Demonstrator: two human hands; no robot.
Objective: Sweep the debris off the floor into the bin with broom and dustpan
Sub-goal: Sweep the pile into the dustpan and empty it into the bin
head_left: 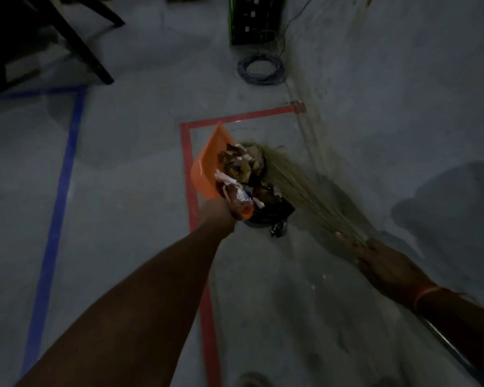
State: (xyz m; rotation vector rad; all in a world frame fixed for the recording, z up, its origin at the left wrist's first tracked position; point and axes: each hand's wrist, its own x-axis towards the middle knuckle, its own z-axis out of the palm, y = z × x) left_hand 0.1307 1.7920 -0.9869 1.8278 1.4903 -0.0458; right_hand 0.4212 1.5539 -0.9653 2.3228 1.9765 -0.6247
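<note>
My left hand (221, 212) grips the handle of an orange dustpan (207, 160), which is tilted on its side above a small dark bin (266, 219). Dry leaves and crumpled paper debris (242, 169) lie heaped between the pan and the bin's mouth. My right hand (375, 256) holds a grass broom (299, 188) near where its bristles are bound. The broom's tips reach the debris pile from the right. The bin is mostly hidden under the debris.
Red tape (192, 202) and blue tape (58, 191) mark rectangles on the grey concrete floor. A coiled cable (260, 69) and a dark crate (256, 19) lie at the back, dark chair legs (76, 43) at the upper left.
</note>
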